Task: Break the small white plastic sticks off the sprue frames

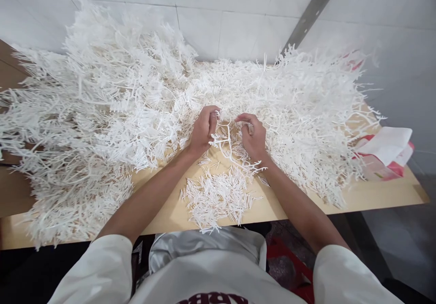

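My left hand (206, 127) is closed, thumb against fingers, on one end of a white branched plastic piece (229, 138). This thin, twig-like piece hangs between my hands and curves down toward my right forearm. Just right of it is my right hand (252, 133), its thumb and index finger apart; I see nothing between them. Below my hands, a small heap of short white sticks (218, 197) lies at the table's front edge. A few loose sticks are scattered between the heap and my hands.
Large tangled piles of white branched pieces stand on the left (102, 90) and right (306, 113) of the wooden table (378, 195). A pink and white plastic bag (384, 152) sits at the right end. A tiled wall (238, 27) rises behind; brown cardboard (15, 190) is at far left.
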`<control>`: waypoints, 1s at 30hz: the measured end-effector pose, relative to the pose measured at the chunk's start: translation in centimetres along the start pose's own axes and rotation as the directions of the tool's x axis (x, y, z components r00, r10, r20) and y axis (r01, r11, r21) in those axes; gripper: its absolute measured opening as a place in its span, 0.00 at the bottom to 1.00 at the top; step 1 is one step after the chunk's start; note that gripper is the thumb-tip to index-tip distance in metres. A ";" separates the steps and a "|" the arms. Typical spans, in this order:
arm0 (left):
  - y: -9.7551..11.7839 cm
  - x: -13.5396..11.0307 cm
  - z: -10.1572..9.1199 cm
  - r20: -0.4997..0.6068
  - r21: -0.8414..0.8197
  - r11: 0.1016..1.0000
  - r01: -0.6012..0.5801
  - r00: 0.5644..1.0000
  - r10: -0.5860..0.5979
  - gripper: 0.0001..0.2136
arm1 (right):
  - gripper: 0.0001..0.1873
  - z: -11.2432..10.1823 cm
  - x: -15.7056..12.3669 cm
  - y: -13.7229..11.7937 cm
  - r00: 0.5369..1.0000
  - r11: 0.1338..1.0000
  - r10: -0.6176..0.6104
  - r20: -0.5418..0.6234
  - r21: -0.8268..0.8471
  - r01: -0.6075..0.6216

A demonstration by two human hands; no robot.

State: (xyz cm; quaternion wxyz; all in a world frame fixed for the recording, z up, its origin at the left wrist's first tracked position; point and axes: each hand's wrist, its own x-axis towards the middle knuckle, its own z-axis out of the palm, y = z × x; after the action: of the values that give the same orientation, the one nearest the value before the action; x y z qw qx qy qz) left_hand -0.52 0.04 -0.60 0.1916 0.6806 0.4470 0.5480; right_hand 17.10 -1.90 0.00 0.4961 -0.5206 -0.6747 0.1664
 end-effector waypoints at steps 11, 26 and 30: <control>0.4 -0.2 -0.1 0.307 -0.007 0.983 -0.183 0.935 0.176 0.10 | 0.13 0.2 -0.1 -0.5 0.983 0.985 -0.174 0.058 0.012 0.174; 0.9 0.0 -0.6 0.325 -0.133 0.985 0.112 0.943 -0.063 0.15 | 0.12 -0.8 -0.3 -0.7 0.900 0.929 -0.352 0.259 -0.018 0.369; 0.4 -0.2 -0.5 0.338 -0.104 0.987 0.124 0.938 -0.082 0.18 | 0.14 -0.1 -0.3 -0.6 0.947 0.957 -0.280 0.157 -0.036 0.289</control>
State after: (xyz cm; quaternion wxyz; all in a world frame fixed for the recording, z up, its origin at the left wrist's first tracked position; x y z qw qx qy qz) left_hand -0.76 -0.46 -0.23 0.3345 0.7256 0.4086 0.4413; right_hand 16.84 -2.41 0.34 0.4469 -0.4182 -0.7828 0.1120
